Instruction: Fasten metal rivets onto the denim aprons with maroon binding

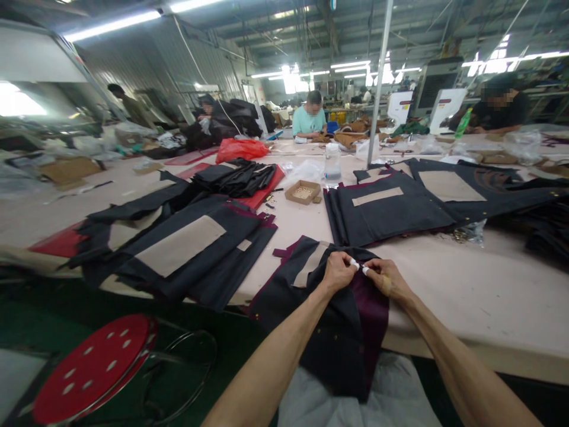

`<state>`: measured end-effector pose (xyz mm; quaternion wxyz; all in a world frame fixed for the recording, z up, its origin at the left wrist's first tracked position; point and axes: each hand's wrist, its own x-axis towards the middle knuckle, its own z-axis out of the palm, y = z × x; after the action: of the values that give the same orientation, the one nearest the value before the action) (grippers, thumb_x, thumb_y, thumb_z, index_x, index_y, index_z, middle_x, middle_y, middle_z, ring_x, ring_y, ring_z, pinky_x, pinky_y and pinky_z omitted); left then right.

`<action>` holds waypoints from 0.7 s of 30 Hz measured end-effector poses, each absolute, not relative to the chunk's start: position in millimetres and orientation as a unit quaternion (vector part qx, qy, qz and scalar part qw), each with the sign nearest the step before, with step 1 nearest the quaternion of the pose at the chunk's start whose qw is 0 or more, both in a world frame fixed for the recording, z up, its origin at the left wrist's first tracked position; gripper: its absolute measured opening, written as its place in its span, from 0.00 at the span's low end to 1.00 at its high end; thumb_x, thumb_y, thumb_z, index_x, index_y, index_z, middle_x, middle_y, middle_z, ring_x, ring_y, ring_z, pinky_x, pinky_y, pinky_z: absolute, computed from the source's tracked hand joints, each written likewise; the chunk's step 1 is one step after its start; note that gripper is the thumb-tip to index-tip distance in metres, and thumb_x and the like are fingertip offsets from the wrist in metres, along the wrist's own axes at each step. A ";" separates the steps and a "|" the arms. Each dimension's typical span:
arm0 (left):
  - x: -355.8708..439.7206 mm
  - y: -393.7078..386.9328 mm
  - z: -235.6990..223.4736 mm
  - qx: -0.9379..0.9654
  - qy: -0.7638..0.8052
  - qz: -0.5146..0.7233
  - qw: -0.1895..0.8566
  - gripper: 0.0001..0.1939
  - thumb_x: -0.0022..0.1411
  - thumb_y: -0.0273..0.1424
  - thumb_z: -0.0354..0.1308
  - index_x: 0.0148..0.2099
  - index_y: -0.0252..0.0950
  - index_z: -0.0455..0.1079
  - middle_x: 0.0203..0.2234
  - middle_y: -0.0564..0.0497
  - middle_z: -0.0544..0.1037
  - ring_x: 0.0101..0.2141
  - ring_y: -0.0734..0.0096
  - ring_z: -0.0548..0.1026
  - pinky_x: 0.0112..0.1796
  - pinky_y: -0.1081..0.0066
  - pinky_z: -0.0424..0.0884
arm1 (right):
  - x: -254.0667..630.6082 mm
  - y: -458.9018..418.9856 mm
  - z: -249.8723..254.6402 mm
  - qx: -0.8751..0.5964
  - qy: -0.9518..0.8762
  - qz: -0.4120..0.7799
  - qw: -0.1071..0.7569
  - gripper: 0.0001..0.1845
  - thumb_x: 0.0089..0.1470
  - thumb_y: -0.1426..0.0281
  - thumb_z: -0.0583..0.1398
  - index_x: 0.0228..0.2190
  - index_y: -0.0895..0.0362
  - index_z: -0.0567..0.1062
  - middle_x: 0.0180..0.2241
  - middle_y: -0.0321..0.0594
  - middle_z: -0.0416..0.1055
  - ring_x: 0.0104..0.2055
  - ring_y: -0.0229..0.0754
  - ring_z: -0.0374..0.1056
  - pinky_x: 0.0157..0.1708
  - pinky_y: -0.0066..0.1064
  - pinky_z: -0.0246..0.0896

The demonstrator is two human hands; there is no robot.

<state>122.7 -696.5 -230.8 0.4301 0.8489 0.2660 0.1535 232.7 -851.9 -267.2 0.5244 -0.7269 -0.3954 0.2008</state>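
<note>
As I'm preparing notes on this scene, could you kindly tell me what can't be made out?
- Head view: the small spot on the dark cloth that the left hand and right hand pinch; fingers cover it.
- Head view: what the pieces in the box are; too small.
- Head view: the rest of the dark pile; cut off by the right edge.

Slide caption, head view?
Left hand and right hand hold a dark, purple-backed fabric piece at a pale worktable.

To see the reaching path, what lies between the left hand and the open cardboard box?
In the head view: pale tabletop, then, nearer the left hand, the dark cloth it pinches.
</note>
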 end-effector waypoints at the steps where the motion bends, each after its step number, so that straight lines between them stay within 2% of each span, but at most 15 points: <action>1: 121.8 -696.3 -232.1 0.852 0.256 0.153 0.431 0.07 0.51 0.30 0.64 0.33 0.32 0.77 0.25 0.50 0.78 0.24 0.76 0.71 0.27 0.75 0.63 | 232.1 -852.6 -265.2 -0.730 -0.396 0.197 0.521 0.17 0.54 0.59 0.60 0.33 0.61 0.80 0.22 0.37 0.68 0.22 0.36 0.57 0.21 0.27 0.49; 6: 121.3 -695.8 -237.7 0.855 0.252 0.158 0.424 0.07 0.51 0.30 0.65 0.33 0.32 0.77 0.24 0.51 0.78 0.23 0.76 0.70 0.26 0.75 0.61 | 230.3 -854.4 -259.3 -0.731 -0.387 0.209 0.522 0.18 0.54 0.59 0.60 0.34 0.61 0.81 0.20 0.35 0.67 0.20 0.35 0.54 0.20 0.27 0.47; 15: 121.2 -700.1 -235.1 0.856 0.286 0.178 0.392 0.07 0.52 0.31 0.64 0.32 0.33 0.77 0.24 0.49 0.78 0.24 0.72 0.73 0.27 0.73 0.63 | 230.2 -848.8 -264.2 -0.743 -0.407 0.179 0.499 0.17 0.55 0.60 0.59 0.33 0.59 0.80 0.24 0.38 0.73 0.23 0.39 0.61 0.22 0.28 0.53; 21: 117.3 -698.0 -234.1 0.861 0.240 0.174 0.412 0.07 0.51 0.30 0.63 0.33 0.32 0.78 0.25 0.49 0.79 0.25 0.72 0.73 0.28 0.73 0.64 | 222.5 -847.6 -264.5 -0.765 -0.389 0.139 0.493 0.16 0.55 0.60 0.59 0.33 0.59 0.80 0.24 0.39 0.74 0.23 0.40 0.63 0.23 0.29 0.53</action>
<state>117.3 -698.0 -234.1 0.4125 0.8615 0.2397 0.1739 222.5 -847.6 -264.5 0.4934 -0.7654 -0.3893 0.1387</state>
